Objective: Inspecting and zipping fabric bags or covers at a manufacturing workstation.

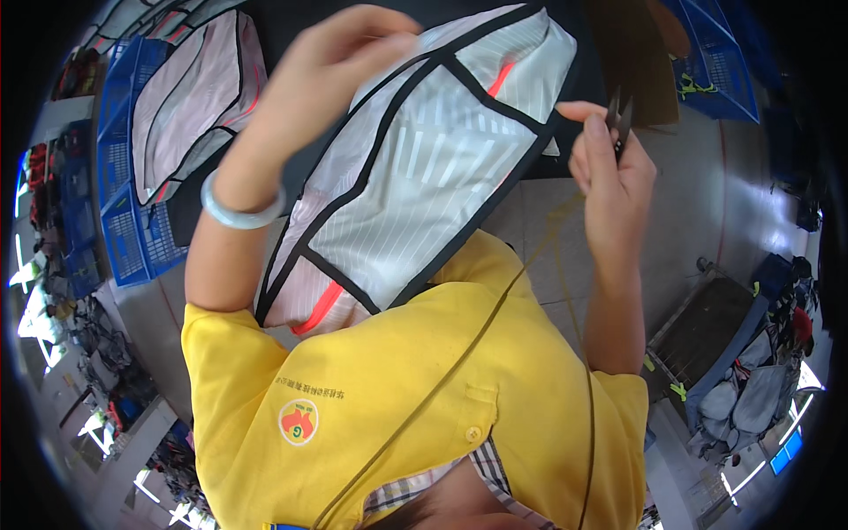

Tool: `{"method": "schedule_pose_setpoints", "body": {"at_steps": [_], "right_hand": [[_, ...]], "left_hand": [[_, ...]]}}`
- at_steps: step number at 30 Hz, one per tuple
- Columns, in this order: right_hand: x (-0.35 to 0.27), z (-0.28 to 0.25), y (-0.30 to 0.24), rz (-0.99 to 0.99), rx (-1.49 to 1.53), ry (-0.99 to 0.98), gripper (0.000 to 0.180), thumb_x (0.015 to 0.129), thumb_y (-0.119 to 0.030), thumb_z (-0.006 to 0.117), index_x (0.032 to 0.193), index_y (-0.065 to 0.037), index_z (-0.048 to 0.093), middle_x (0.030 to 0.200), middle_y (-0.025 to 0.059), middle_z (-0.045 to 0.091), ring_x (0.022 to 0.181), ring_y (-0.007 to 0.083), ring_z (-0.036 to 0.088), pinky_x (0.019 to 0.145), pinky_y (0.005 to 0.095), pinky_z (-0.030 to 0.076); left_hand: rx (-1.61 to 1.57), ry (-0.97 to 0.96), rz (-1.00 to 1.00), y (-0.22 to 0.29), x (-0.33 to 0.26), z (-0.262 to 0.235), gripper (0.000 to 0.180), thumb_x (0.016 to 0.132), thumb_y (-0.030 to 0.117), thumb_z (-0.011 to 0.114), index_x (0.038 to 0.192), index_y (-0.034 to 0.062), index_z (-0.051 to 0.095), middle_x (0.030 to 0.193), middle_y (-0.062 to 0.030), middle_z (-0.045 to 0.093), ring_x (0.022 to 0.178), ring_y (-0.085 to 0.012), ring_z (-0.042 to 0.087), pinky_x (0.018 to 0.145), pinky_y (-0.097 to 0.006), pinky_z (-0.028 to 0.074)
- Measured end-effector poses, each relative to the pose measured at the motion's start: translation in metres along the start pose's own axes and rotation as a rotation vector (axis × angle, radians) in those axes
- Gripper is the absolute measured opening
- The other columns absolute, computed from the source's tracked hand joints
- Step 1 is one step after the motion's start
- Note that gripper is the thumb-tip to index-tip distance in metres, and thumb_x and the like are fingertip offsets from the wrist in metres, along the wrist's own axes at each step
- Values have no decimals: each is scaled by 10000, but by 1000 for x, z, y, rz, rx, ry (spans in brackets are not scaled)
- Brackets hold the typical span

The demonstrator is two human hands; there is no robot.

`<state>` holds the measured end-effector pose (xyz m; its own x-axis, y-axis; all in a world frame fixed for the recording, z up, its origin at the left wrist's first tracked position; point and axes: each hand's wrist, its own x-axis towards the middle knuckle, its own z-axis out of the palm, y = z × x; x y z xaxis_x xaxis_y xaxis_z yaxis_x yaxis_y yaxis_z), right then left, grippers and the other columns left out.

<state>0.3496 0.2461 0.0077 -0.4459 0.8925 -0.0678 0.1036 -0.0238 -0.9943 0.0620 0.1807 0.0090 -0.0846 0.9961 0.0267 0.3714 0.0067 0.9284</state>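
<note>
My left hand point(344, 66), with a pale green bangle point(240, 208) on the wrist, grips the upper edge of a white striped fabric panel point(424, 168). The panel has black trim and orange accents and hangs down against my yellow shirt point(397, 397). At the panel's right edge my right hand point(609, 181) holds small dark thread snips point(620, 119), blades up and just apart from the black trim. A thin cord point(481, 331) runs from near my right hand down across the shirt.
A second similar panel point(199, 97) lies over blue crates point(124, 177) at the left. A dark table point(291, 22) is behind the panel. Another blue crate point(720, 62) stands top right. A cart with grey bundles point(742, 389) stands at the lower right.
</note>
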Motion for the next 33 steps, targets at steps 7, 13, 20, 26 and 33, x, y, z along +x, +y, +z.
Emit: {"method": "schedule_pose_setpoints", "body": {"at_steps": [7, 13, 20, 26, 33], "right_hand": [[35, 54, 15, -311, -316, 21, 198, 908, -102, 634, 1072, -3, 681, 830, 54, 633, 673, 106, 566, 645, 241, 464], [34, 69, 18, -414, -412, 59, 207, 829, -83, 709, 1020, -6, 693, 897, 106, 665, 735, 221, 649, 683, 302, 502], [44, 74, 19, -428, -442, 80, 185, 806, -107, 741, 939, 4, 676, 838, 96, 659, 719, 242, 650, 666, 325, 503], [52, 72, 22, -500, -504, 34, 182, 841, -145, 728, 919, 4, 658, 799, 60, 652, 688, 190, 632, 637, 302, 485], [43, 65, 15, -173, -167, -63, 114, 919, -123, 658, 939, -12, 678, 705, -62, 558, 680, 31, 499, 623, 199, 419]], "left_hand": [[-146, 0, -19, -23, 11, 43, 198, 878, 128, 726, 1010, -14, 686, 839, 22, 654, 792, -52, 568, 734, -214, 476], [-307, -22, -139, -29, 8, 41, 103, 908, 95, 690, 984, 27, 690, 864, 67, 625, 780, -10, 515, 702, -182, 415], [-244, -2, -107, -27, 2, 38, 135, 923, 107, 679, 1015, 10, 697, 864, 65, 638, 782, -9, 524, 713, -178, 420], [-98, 8, -2, -27, -3, 37, 178, 942, 123, 660, 1057, -10, 685, 873, 60, 634, 804, -6, 522, 721, -180, 434], [-186, 28, -54, -33, -3, 42, 208, 952, 122, 645, 1111, -12, 664, 898, 58, 628, 817, -9, 530, 739, -177, 443]]}}
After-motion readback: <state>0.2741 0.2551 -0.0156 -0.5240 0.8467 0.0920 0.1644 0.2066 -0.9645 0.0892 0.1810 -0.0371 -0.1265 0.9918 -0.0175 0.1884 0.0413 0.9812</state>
